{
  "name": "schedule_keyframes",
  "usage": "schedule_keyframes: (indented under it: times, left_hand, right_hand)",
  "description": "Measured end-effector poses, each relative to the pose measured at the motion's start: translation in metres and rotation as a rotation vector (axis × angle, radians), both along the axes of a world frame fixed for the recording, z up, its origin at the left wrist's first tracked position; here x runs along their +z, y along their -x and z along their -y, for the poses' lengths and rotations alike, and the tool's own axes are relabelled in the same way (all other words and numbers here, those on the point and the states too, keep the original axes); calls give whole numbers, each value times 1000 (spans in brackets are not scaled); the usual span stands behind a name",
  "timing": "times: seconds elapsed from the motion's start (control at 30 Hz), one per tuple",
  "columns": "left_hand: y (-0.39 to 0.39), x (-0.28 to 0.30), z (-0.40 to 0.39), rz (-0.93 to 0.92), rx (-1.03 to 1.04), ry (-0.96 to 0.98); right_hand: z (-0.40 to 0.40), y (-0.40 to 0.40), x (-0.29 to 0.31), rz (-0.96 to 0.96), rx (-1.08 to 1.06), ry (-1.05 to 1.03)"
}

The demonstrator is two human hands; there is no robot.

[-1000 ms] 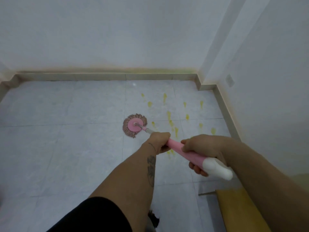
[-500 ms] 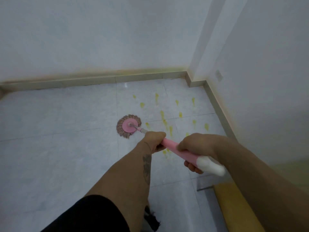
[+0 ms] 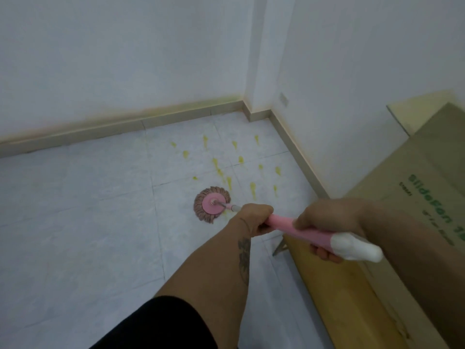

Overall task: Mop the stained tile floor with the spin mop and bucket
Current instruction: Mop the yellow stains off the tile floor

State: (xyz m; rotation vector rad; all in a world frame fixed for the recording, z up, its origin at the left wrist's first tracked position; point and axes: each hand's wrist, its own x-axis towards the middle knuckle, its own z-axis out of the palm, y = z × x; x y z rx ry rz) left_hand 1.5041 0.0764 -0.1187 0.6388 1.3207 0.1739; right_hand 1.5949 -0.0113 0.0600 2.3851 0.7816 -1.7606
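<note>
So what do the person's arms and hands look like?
Both hands are bare, with no gloves. The left hand has a small dark tattoo by the wrist, and a bigger dark tattoo runs along that forearm. A black sleeve covers the upper left arm. The right hand and arm show nothing worn.

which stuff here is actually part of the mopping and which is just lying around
In the job:
mop head
mop handle, gripped by left hand and right hand
yellow stains
tile floor

Just lying about:
cardboard box
wall socket

No bucket in view.
</note>
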Motion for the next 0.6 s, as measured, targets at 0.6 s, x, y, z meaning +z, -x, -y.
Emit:
schedule_keyframes:
  times: [0.6]
  left_hand:
    - [32,-47,-181,36,224,-27]
  right_hand:
    - [-187,19,-37,-80,-64,90]
